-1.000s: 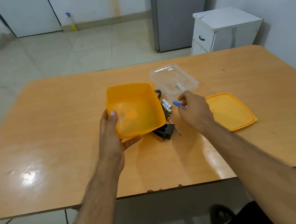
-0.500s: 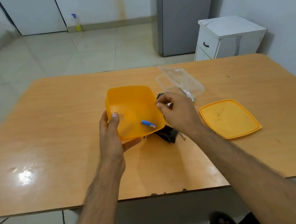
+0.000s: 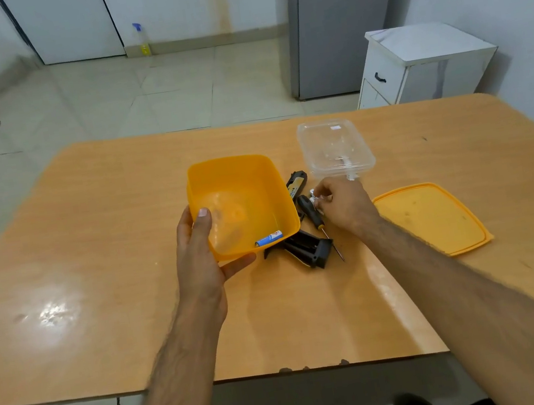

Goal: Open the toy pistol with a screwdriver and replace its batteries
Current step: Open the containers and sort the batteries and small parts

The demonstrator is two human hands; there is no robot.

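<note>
You have bright, even overhead light, white glare on the counter (image 3: pixel 54 314) at left, soft shadows, and wide-angle bowing at edges.

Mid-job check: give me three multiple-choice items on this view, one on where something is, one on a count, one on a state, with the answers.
1. Where is the blue battery?
A. in the orange plastic tub
B. on the orange lid
C. in the clear plastic container

2. How many batteries show inside the orange tub?
A. none
B. one
C. three

3. How is the orange tub held?
A. flat on the table, untouched
B. tilted, gripped by the left hand
C. upside down

Answers:
1 A: the blue battery lies at the near corner of the orange plastic tub.
2 B: only that one shows there.
3 B: the left hand has its thumb inside the wall and fingers beneath, with the tub tipped over the wooden table.
</note>
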